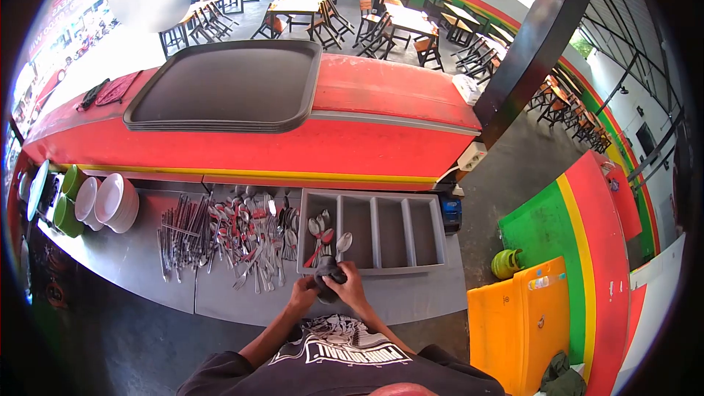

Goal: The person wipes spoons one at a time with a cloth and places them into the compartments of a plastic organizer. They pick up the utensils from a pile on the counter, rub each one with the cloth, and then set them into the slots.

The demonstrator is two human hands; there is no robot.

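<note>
A dark cloth [328,273] is bunched between my two hands at the front edge of the cutlery tray. My left hand [302,295] is closed on the cloth's left side. Closed round its right side is my right hand [351,290], with a metal spoon [344,240] standing bowl-up out of the cloth; the handle's lower end is hidden. Just beyond, the grey cutlery tray [375,246] has several spoons [320,229] in its leftmost compartment. Left of the tray lies a loose heap of spoons and forks [249,238], beside a pile of thin metal cutlery [183,235].
Stacked white bowls [117,203] and green bowls [67,216] stand at the counter's left end. Large brown trays [227,88] rest on the red ledge [389,88] ahead. A blue box [451,214] sits right of the cutlery tray. An orange cabinet [519,323] stands at the right.
</note>
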